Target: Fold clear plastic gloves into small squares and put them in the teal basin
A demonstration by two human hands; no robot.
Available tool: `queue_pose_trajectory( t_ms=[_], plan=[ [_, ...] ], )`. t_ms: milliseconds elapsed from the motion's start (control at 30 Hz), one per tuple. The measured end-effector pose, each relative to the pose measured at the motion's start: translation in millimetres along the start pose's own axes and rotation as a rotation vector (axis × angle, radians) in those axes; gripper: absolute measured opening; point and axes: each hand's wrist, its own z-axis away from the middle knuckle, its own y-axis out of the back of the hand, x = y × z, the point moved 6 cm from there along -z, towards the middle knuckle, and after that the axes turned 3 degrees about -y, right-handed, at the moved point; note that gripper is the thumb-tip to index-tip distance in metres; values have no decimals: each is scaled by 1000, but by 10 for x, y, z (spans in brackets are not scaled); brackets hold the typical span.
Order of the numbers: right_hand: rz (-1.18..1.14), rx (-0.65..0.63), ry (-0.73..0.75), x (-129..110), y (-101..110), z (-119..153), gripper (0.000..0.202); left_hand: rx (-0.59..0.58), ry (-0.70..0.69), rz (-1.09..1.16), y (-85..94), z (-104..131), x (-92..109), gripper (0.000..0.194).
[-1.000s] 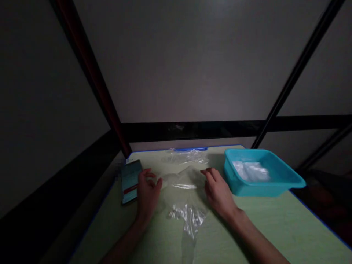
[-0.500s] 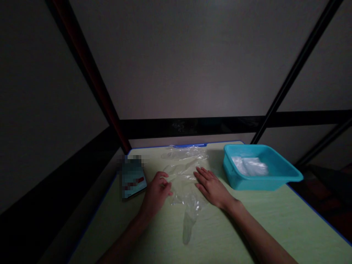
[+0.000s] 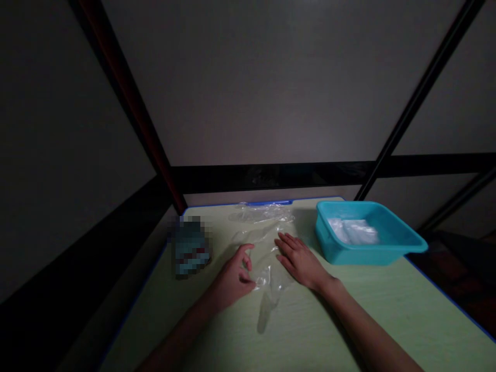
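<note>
A thin clear plastic glove [image 3: 264,312], crumpled and see-through, lies spread on the table between my hands. One finger-like part of it points towards me. My right hand [image 3: 300,258] rests palm down with its fingers stretched over the right side of the plastic. My left hand [image 3: 234,276] is at the left edge, thumb and forefinger apart in a curve, the thumb tip touching or just beside the plastic. Its other fingers are curled, and I see nothing gripped in them. More clear plastic [image 3: 261,213], also crumpled, lies farther back near the table's far edge.
A turquoise basin [image 3: 364,256] with folded clear plastic packs [image 3: 354,231] inside stands on the right of the pale green table [image 3: 302,330]. A blurred-out flat item [image 3: 191,248] lies at the left. Behind the table rises a grey panelled wall [image 3: 267,82].
My left hand has moved right and its thumb and forefinger have spread apart. The near part of the glove has shifted and bunched slightly. My right hand stays almost in place.
</note>
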Motion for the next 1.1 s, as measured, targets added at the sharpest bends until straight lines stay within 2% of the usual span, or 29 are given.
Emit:
queue_pose_trajectory(
  t_ms=[233, 367, 500, 567, 667, 700, 767, 833, 933, 1100],
  plan=[
    [-10, -40, 10, 14, 7, 20, 46, -259, 164, 154, 125, 24, 20, 64],
    [-22, -78, 20, 35, -11, 42, 50, -312, 196, 146, 240, 30, 2, 58],
    [-61, -93, 24, 18, 14, 56, 55, -155, 168, 61, 392, -39, -58, 46],
    [-91, -63, 53, -34, 107, 85, 55, -9, 113, -28, 458, -78, -59, 39],
    [-143, -11, 192, -173, 331, 206, 46, 239, -32, -208, 483, -77, 33, 30],
    [-153, -12, 251, -219, 401, 268, 41, 289, -90, -270, 447, -59, 82, 27],
    [-125, -39, 339, -272, 489, 397, 31, 282, -197, -381, 290, -17, 177, 24],
    [-35, -62, 377, -266, 500, 501, 23, 180, -282, -464, 78, 28, 240, 25],
    [135, -23, 390, -208, 421, 570, 18, 43, -364, -607, -175, 92, 270, 35],
    [282, 39, 379, -159, 233, 507, 25, -100, -443, -799, -353, 128, 242, 47]
  ],
)
